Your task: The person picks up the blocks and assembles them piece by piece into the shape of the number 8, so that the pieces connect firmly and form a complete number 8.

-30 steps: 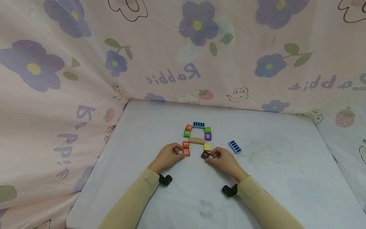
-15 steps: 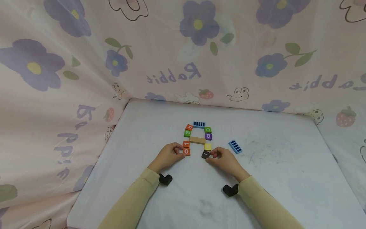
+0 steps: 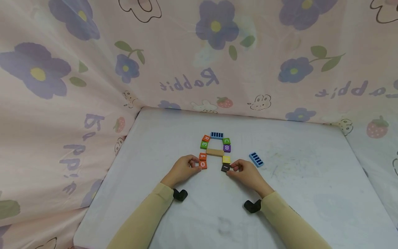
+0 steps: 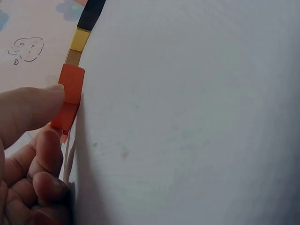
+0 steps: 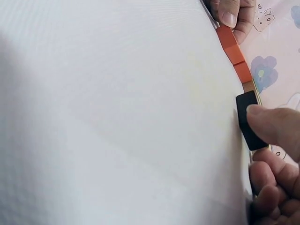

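My left hand (image 3: pixel 185 168) pinches the orange tile marked 0 (image 3: pixel 202 165) between thumb and forefinger at the lower left of an A-shaped outline of tiles. Just beyond it lies an orange tile marked 1 (image 3: pixel 203 156). My right hand (image 3: pixel 245 173) pinches a black tile (image 3: pixel 225 168) with a white mark, its thumb on the near side in the right wrist view. The black tile sits right below a yellow tile (image 3: pixel 226 159), slightly tilted. A plain wooden bar (image 3: pixel 215 152) crosses between the two legs.
Farther up stand a green tile (image 3: pixel 204 145), an orange R tile (image 3: pixel 206 138), a green C tile (image 3: pixel 226 141) and a purple 8 tile (image 3: pixel 227 148). A blue slotted block (image 3: pixel 217 135) tops them; another blue block (image 3: pixel 256 159) lies at right. Flowered cloth (image 3: pixel 214 69) hangs behind the white table (image 3: pixel 311 180).
The right hand has shifted slightly right with the black tile, which now lines up more closely under the yellow tile. My left hand stays at the orange 0 tile.
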`<state>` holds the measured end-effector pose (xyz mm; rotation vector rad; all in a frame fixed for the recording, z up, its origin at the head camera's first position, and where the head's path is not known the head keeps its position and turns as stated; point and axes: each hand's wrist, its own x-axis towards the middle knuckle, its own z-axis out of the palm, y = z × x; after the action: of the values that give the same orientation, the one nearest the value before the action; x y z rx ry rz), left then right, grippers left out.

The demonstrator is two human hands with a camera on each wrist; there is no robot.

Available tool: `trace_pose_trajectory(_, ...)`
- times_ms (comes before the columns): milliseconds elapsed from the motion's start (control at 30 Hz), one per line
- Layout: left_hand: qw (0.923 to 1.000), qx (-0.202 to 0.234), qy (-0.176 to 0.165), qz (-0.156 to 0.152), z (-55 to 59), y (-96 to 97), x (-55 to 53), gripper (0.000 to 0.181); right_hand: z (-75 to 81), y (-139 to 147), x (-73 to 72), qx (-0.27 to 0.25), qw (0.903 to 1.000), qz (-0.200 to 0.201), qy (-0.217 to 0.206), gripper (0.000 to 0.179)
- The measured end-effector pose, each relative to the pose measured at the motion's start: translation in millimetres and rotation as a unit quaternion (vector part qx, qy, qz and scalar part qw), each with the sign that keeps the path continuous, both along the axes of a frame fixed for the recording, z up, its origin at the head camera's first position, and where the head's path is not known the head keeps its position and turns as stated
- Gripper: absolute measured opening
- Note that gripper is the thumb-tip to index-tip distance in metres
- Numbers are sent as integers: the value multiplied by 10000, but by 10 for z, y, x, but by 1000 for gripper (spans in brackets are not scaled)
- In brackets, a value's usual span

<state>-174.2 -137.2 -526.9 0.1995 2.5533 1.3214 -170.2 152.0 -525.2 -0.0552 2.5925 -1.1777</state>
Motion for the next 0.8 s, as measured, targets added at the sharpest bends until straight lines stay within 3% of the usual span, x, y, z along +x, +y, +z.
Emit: trace_pose_trajectory(800, 10000, -39, 77, 4, 13, 11, -9, 27, 27, -23, 19, 5, 9999, 75, 110, 37)
